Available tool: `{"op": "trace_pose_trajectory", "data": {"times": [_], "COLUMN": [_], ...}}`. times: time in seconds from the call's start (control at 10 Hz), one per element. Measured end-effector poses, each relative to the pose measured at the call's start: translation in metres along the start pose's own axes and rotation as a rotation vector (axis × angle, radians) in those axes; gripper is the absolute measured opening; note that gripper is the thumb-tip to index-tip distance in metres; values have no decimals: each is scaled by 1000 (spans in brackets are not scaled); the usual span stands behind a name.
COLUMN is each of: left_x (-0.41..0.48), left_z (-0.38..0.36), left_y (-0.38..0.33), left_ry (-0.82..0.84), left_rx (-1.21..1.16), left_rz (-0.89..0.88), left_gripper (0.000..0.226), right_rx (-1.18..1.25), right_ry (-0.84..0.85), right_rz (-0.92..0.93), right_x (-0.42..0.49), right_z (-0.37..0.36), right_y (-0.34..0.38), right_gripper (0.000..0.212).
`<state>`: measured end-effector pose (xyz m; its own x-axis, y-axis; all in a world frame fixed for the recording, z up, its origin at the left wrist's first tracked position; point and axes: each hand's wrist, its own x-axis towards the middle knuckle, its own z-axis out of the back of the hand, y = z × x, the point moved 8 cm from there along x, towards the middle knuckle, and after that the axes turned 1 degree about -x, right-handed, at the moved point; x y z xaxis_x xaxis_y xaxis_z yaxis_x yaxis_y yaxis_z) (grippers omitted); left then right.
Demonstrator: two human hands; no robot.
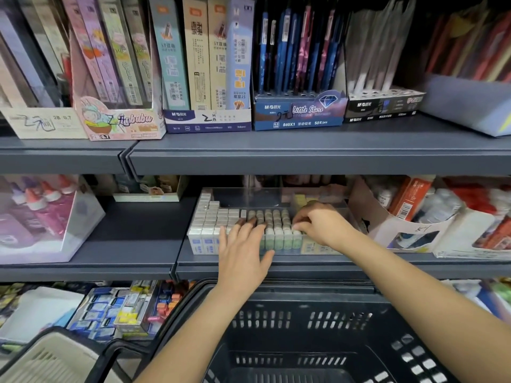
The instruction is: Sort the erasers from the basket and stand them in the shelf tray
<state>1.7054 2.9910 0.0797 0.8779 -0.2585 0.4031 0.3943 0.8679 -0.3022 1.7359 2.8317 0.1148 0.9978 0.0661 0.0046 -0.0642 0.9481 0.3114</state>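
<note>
- A dark slotted basket [304, 327] sits lowest and nearest, and both forearms reach over its rim; a pale basket [41, 360] shows at the bottom left corner.
- Left of the dark basket, a lower shelf holds small packs of stationery [124, 308].
- The left hand [243, 252] lies flat with straight fingers. Its fingertips rest on the eraser tops, its thumb lies across the tray's front wall, and it grips nothing.
- The right hand [318, 222] is arched, with fingers curled down and tips on the right end of the green rows. I cannot tell whether it pinches 1 eraser there.
- The clear tray [276, 193] stands on the middle shelf [138, 239], just above the dark basket.
- In the tray, white erasers [210, 219] stand upright in packed rows on the left. Green erasers [276, 236] stand in rows in the middle, between the 2 hands, and a few yellow erasers [300, 200] stand at the back right.
- On the same shelf, a clear box of bottles [41, 217] sits well to the left and a cut-open card box [401, 230] stands just right of the tray.
- Farthest up, the top shelf [304, 150] carries display boxes of pens, among them a blue "Little Stars" box [298, 111].
</note>
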Motion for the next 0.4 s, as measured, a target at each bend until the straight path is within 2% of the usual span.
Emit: {"op": "trace_pose_trajectory", "data": {"times": [0.2,0.4], "left_x": [-3,-8], "left_z": [6,12], "left_y": [3,6], "left_ry": [19,8], "left_rx": [-88,-147], "left_rz": [-4,21], "left_gripper": [55,55], "right_rx": [-8,23], "right_ry": [24,-57], "right_rz": [-16,-14], "right_x": [0,-2], "right_z": [-8,1], "right_y": [-8,-8], "right_gripper": [24,28]}}
